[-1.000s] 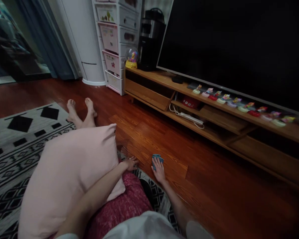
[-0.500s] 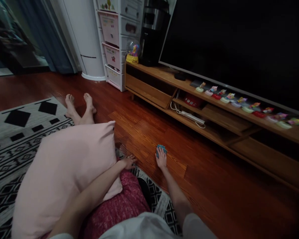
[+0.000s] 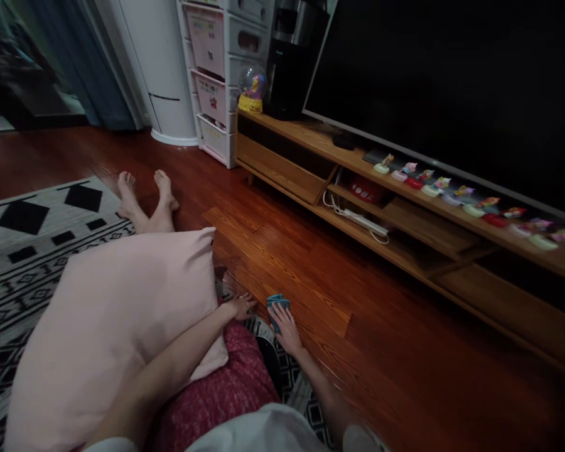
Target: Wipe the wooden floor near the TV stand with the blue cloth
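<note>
A folded blue cloth (image 3: 277,302) lies on the wooden floor. My right hand (image 3: 284,326) is over it, pressing it down with the fingers stretched along it, so part of the cloth is hidden under the palm. To the left, my left hand (image 3: 243,306) rests by the edge of the rug with its fingers spread and nothing in them. A large pink pillow (image 3: 122,301) covers my lap, and my left forearm lies across its edge.
A low wooden TV stand (image 3: 282,179) runs along the right, bearing a television (image 3: 442,94), a snow globe (image 3: 252,91) and several small figurines (image 3: 436,186). A power strip (image 3: 360,221) sits on its shelf. The patterned rug (image 3: 42,251) stretches left; bare feet (image 3: 162,188) show beyond the pillow.
My right hand has drawn the blue cloth back and to the left, nearer to my left hand. My left hand stays about where it was. The view has shifted slightly.
</note>
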`<action>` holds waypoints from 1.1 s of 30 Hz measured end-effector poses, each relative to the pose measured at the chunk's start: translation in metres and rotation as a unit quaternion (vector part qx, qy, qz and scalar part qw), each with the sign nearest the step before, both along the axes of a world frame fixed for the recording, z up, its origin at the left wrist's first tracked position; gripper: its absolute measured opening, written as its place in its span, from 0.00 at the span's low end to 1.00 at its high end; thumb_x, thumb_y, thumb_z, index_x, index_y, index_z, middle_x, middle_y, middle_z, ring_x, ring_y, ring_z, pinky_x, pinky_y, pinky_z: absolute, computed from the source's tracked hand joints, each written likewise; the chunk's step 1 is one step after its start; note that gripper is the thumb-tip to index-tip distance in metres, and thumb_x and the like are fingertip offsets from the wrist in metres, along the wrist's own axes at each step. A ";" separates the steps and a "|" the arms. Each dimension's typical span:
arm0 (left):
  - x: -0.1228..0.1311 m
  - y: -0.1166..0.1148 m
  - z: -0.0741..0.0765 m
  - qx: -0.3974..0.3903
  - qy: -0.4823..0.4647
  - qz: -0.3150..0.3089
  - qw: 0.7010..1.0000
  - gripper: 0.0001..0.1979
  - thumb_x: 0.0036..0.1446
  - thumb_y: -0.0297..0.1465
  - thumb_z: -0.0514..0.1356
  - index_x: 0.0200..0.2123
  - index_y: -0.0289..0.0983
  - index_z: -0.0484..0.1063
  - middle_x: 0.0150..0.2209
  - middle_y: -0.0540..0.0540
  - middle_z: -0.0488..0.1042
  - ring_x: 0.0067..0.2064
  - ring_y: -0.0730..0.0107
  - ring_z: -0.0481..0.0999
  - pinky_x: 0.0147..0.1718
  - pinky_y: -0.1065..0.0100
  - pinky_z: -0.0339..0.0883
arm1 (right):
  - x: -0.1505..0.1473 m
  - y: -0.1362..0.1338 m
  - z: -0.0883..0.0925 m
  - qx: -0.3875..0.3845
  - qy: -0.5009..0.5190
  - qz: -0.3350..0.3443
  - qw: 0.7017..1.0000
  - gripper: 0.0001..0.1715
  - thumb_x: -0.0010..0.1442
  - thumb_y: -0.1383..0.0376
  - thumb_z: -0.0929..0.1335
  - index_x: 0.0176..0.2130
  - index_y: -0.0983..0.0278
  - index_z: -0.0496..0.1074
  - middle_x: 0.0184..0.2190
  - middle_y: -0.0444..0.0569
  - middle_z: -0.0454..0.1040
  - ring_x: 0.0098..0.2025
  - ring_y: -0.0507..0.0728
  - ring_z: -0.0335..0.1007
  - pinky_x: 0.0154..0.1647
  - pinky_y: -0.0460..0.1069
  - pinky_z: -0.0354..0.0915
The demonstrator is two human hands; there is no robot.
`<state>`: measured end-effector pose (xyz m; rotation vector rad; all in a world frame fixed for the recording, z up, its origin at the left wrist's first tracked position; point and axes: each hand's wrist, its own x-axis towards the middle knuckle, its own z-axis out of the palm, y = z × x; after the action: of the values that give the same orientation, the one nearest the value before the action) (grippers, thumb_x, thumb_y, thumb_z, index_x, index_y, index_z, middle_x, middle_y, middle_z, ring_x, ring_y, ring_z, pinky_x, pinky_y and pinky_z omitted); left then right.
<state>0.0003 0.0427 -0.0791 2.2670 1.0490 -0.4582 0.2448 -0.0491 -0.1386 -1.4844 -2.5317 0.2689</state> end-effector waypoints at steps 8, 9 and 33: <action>-0.003 -0.002 0.011 0.015 0.022 0.000 1.000 0.31 0.62 0.44 0.54 0.66 0.43 0.54 0.69 0.39 0.51 0.70 0.49 0.48 0.63 0.44 0.49 | 0.081 0.068 0.000 -0.014 0.017 -0.211 0.977 0.31 0.69 0.56 0.52 0.68 0.56 0.51 0.70 0.46 0.51 0.71 0.57 0.40 0.68 0.59 0.45; -0.003 -0.002 0.013 0.016 0.027 0.001 1.000 0.31 0.62 0.44 0.54 0.66 0.42 0.54 0.69 0.38 0.51 0.69 0.48 0.48 0.63 0.44 0.49 | 0.090 0.077 -0.003 -0.010 0.017 -0.273 0.962 0.32 0.69 0.56 0.51 0.68 0.57 0.52 0.70 0.47 0.51 0.71 0.57 0.40 0.67 0.60 0.44; -0.001 -0.005 0.031 0.033 0.024 0.012 0.999 0.30 0.61 0.43 0.56 0.64 0.44 0.58 0.68 0.39 0.55 0.69 0.48 0.51 0.63 0.42 0.49 | 0.034 0.032 -0.003 -0.006 0.021 -0.178 0.984 0.30 0.70 0.56 0.54 0.68 0.53 0.53 0.69 0.44 0.52 0.71 0.56 0.43 0.67 0.58 0.48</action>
<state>-0.0004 0.0376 -0.0480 2.3086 1.1285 -0.4777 0.2783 -0.0167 -0.1420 -1.8755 -2.1802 0.2564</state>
